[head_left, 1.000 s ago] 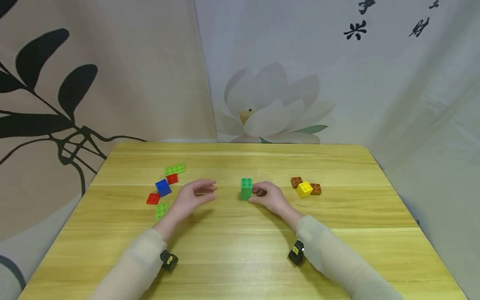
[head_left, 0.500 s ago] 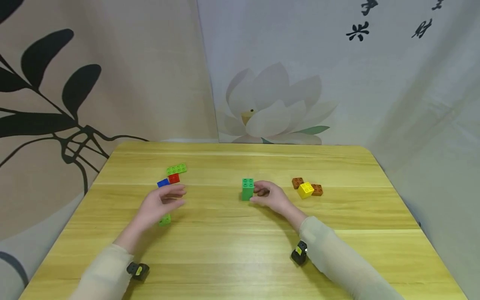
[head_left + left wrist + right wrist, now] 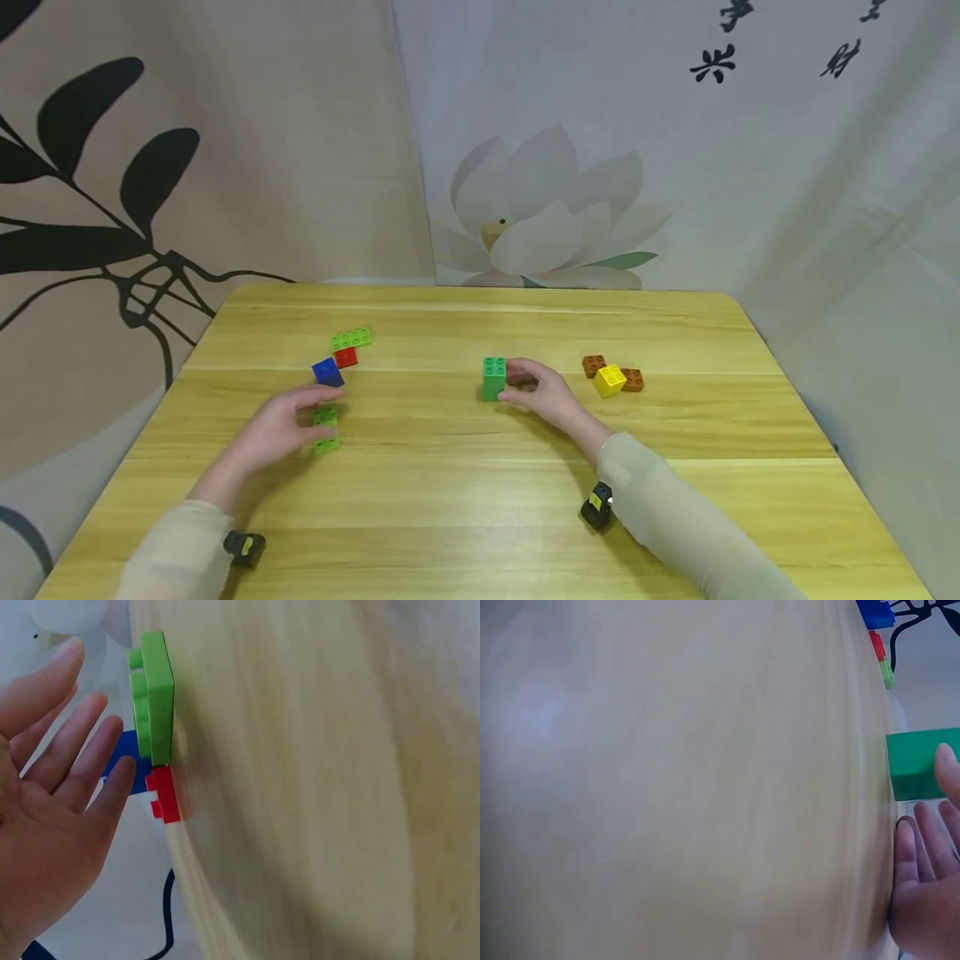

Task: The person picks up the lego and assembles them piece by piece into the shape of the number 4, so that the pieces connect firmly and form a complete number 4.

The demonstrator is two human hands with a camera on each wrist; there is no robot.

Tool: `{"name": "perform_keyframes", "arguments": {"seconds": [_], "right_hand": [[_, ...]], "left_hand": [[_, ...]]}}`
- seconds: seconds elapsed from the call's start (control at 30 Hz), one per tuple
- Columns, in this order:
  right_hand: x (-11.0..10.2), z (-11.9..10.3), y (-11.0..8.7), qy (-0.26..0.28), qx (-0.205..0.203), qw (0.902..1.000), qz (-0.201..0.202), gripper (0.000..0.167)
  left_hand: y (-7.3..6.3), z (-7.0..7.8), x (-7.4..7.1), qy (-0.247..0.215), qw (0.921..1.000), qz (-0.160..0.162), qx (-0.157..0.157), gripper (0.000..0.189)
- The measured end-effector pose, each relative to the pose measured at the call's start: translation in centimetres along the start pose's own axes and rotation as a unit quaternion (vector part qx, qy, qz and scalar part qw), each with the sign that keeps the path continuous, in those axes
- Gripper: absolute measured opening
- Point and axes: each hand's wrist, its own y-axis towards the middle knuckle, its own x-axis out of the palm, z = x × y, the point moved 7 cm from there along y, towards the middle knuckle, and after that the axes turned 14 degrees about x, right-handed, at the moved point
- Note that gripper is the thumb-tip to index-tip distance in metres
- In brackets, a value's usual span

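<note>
Over the left part of the wooden table (image 3: 487,508), the person's left hand (image 3: 277,425) hovers low about a light-green block (image 3: 326,414), forearm slanting forward and inward from a pale sleeve (image 3: 176,550). Its thumb and fingers are parted widely, the thumb crossing above the block's near half and the fingers past its far end; the left wrist view shows them extended, the palm turned toward the camera. That hand grips nothing, and whether the thumb brushes the block cannot be told. Near the middle of the table, the right hand (image 3: 543,396) lies beside an upright dark-green block (image 3: 492,386), coming in from its right, with thumb and fingers relaxed and a gap between them. The thumb tip is at the block's near right corner; how firmly it presses is unclear. Beyond the left hand are a blue block (image 3: 327,372), a red piece (image 3: 346,357) and a light-green plate (image 3: 351,338). To the right of the right hand, a yellow block (image 3: 610,381) sits between two brown bricks (image 3: 633,380), slightly nearer the person.
</note>
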Motion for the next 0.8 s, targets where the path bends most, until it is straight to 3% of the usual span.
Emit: {"name": "perform_keyframes", "arguments": {"seconds": [0.43,0.63,0.8], "right_hand": [[0.4,-0.2,0.2,0.023,-0.003,0.9997,0.000,0.052],[0.5,-0.5,0.1,0.028,-0.009,0.9996,-0.001,0.049],[0.5,-0.6,0.0,0.032,-0.007,0.9995,0.004,0.044]], "left_hand": [[-0.9,-0.7,0.0,0.035,0.9968,-0.072,0.010,0.052],[-0.9,-1.3,0.0,0.031,0.9968,-0.073,0.007,0.048],[-0.6,-1.1,0.0,0.065,0.9953,-0.062,0.036,0.042]]}}
